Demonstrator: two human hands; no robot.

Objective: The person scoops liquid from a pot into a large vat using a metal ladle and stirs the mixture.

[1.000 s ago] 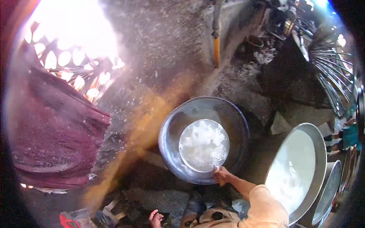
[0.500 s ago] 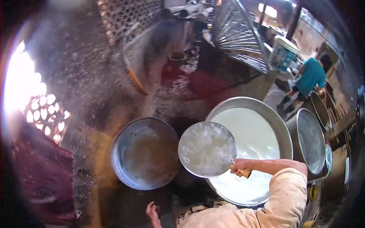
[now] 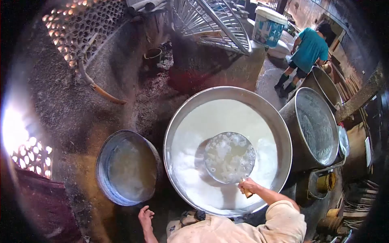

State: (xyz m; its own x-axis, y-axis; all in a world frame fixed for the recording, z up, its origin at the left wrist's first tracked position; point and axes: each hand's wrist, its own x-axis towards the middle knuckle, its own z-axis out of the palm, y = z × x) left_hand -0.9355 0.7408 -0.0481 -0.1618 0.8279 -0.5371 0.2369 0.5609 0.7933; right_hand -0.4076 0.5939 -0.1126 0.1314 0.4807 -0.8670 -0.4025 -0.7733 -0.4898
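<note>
My right hand [image 3: 248,186] is closed round the short wooden handle of a round, flat metal skimmer [image 3: 229,158]. Patches of whitish stuff and small holes or bubbles show on its disc. It is held over a wide metal pan [image 3: 175,178] of milky white liquid, and a shadow lies beside it on the liquid. My left hand [image 3: 145,214] is free, its fingers loosely curled apart, just below a smaller metal basin [image 3: 103,189] with cloudy, brownish liquid. Whether the disc touches the liquid I cannot tell.
More metal vats [image 3: 298,117] stand at the right, with a yellow container [image 3: 325,183] below them. A person in a teal shirt [image 3: 310,50] bends at the upper right near a bucket [image 3: 269,27]. A curved pole [image 3: 101,91] lies upper left; dark red cloth [image 3: 44,206] hangs lower left.
The view has turned right. My right hand has carried the skimmer from over the smaller basin to over the wide pan. My left hand stays low, holding nothing.
</note>
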